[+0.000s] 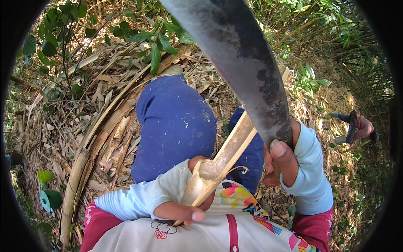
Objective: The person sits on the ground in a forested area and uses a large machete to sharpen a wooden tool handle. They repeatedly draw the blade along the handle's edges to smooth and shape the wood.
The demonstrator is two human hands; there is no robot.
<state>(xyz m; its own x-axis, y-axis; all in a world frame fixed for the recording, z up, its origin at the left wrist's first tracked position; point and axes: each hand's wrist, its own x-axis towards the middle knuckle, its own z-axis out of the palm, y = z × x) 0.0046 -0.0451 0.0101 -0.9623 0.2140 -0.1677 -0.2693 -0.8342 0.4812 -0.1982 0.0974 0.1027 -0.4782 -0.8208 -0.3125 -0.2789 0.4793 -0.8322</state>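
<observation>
My left hand, in a pale blue sleeve, is closed round the lower end of a split bamboo piece. The hollow inner side faces up, showing a node wall near the hand, and a thin curled shaving hangs off its right edge. In my right hand is a large machete with a broad, dark-stained blade. My thumb presses on the base of the blade, while the handle is hidden. The blade rises toward the top of the view and crosses in front of the far part of the bamboo.
My legs in blue trousers are bent below the blade. Long bamboo strips curve along the left over dry leaves. Green containers lie far left; another person stands far right. Leafy branches hang ahead.
</observation>
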